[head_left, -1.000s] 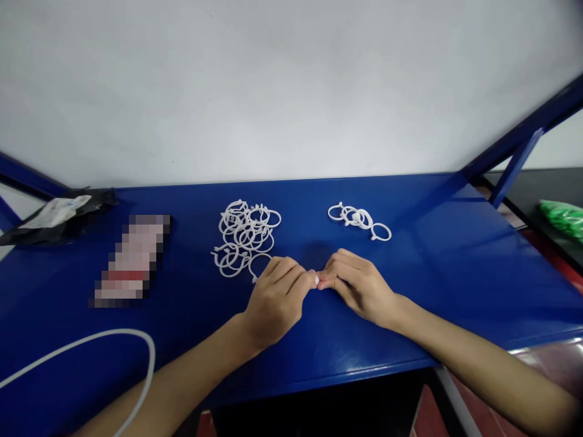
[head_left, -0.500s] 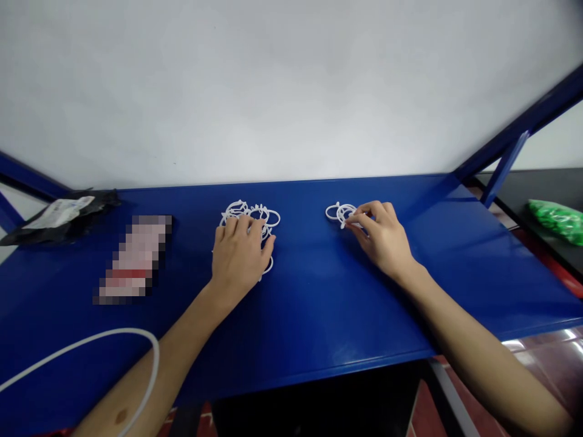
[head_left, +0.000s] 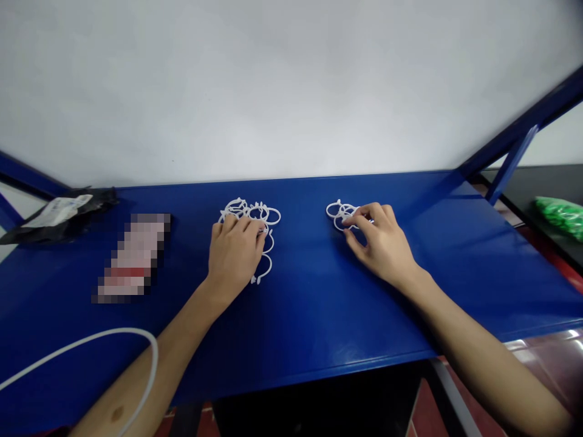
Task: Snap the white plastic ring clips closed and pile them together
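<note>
On the blue metal shelf [head_left: 319,315] lies a loose pile of white plastic rings [head_left: 255,213]. My left hand [head_left: 234,255] rests on the near side of that pile, palm down, its fingers curled and closing on a ring. To the right lies a small linked group of white rings [head_left: 337,212]. My right hand [head_left: 382,243] reaches it from the right, with thumb and forefinger pinched on a ring at the group's right end. That end of the group is hidden under my fingers.
A blurred pink and red packet [head_left: 132,258] lies left of the pile. A black bag with a white label [head_left: 59,215] sits at the far left. A white tube [head_left: 136,340] curves over the near left corner. A green bag [head_left: 562,215] lies beyond the blue frame strut [head_left: 510,164] at right. A white wall stands behind the shelf.
A second ago both hands were pinched together at the shelf's middle. They have since parted, the left to the big pile and the right to the small group. In the last half second the left fingers curled.
</note>
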A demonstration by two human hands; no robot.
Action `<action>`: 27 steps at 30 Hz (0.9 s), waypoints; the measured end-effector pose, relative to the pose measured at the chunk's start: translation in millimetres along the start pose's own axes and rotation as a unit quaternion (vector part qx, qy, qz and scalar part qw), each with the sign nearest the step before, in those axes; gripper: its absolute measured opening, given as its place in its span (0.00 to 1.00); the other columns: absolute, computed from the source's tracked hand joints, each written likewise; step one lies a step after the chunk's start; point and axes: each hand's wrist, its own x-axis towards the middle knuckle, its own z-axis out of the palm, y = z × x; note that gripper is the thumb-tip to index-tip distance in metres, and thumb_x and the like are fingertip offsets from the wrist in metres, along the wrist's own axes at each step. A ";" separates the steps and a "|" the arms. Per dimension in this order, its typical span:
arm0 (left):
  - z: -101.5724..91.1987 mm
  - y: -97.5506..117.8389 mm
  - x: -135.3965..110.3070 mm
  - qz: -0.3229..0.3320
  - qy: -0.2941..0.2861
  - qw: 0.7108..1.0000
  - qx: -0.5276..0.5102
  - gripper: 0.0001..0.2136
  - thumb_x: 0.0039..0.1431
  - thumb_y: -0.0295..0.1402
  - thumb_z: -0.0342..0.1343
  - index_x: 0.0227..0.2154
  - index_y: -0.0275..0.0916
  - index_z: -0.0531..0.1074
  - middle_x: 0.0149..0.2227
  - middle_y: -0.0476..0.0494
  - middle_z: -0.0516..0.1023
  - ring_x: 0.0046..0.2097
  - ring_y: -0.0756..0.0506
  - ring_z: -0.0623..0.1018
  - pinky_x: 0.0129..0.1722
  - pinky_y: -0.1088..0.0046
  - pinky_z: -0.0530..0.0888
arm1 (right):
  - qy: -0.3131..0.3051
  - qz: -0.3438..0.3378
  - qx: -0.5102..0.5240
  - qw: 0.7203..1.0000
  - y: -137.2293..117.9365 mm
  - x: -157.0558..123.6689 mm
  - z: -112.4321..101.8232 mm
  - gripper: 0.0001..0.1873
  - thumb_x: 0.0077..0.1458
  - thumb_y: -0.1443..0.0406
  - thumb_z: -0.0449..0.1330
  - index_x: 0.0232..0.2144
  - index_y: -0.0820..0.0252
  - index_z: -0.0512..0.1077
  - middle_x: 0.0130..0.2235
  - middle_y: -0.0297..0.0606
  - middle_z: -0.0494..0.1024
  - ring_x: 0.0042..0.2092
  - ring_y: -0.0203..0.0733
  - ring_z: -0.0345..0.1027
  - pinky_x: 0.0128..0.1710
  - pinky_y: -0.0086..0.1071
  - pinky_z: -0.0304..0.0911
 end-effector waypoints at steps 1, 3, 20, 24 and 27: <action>-0.3 0.0 0.1 0.003 0.000 1.000 0.000 0.07 0.63 0.33 0.52 0.37 0.42 0.75 0.35 0.41 0.79 0.40 0.37 0.69 0.37 0.59 0.62 | 0.002 -0.001 0.005 1.000 -1.6 -0.4 -0.4 0.09 0.62 0.64 0.57 0.43 0.58 0.74 0.44 0.46 0.71 0.43 0.49 0.60 0.42 0.45 0.67; -0.8 0.0 0.6 0.008 0.001 1.000 0.002 0.07 0.63 0.33 0.52 0.36 0.43 0.75 0.34 0.41 0.79 0.40 0.37 0.69 0.36 0.60 0.62 | 0.004 -0.007 0.016 1.000 -5.1 -1.1 -1.1 0.08 0.62 0.65 0.57 0.43 0.57 0.74 0.44 0.46 0.71 0.43 0.49 0.61 0.43 0.46 0.67; -8.7 1.2 0.3 0.017 -0.027 0.999 0.029 0.07 0.64 0.33 0.53 0.31 0.41 0.72 0.34 0.40 0.77 0.40 0.37 0.68 0.35 0.60 0.62 | -0.127 -0.074 0.167 0.975 -41.2 -10.2 4.3 0.10 0.65 0.64 0.54 0.42 0.60 0.74 0.41 0.44 0.75 0.42 0.46 0.63 0.46 0.44 0.66; -10.6 3.0 1.9 0.014 0.008 1.000 0.007 0.06 0.65 0.32 0.53 0.32 0.41 0.71 0.33 0.42 0.78 0.39 0.37 0.70 0.36 0.61 0.62 | -0.136 -0.073 0.182 0.971 -43.3 -11.0 5.6 0.10 0.66 0.63 0.54 0.42 0.61 0.74 0.40 0.43 0.75 0.42 0.45 0.63 0.45 0.43 0.66; -14.1 8.0 3.3 -0.004 0.030 0.999 -0.039 0.04 0.65 0.31 0.54 0.34 0.40 0.71 0.34 0.44 0.79 0.39 0.39 0.72 0.38 0.61 0.64 | -0.135 -0.065 0.206 0.967 -44.9 -11.6 6.3 0.10 0.66 0.62 0.54 0.44 0.60 0.73 0.42 0.43 0.75 0.43 0.45 0.64 0.46 0.43 0.66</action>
